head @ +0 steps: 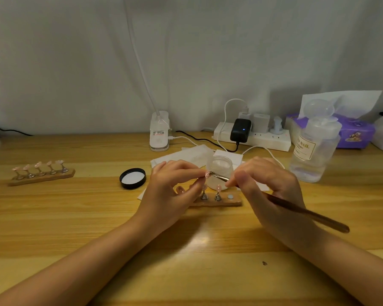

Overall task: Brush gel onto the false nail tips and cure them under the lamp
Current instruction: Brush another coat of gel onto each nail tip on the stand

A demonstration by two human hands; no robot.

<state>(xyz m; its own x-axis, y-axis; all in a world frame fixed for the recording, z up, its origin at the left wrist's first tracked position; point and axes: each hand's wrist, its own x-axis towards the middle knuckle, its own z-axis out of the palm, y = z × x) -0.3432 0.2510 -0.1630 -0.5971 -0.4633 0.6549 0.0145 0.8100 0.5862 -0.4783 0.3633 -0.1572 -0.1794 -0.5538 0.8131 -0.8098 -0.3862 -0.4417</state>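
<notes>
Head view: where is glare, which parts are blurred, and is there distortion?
Head view: soft glare on the table between the wrists; the nail tip and brush look soft, the bottle label only partly readable; wide-angle bending shows in the tilted bottle and the curved table edge at the sides.

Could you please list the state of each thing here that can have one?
Left hand: pinching a nail tip.
Right hand: gripping the brush, bristles on that tip.
Jar: open.
Black lid: off, lying inside up.
Near holder: one slot bare.
Far holder: five tips mounted.
Black charger: plugged in, blue light on.
Bottle: cap flipped open.
</notes>
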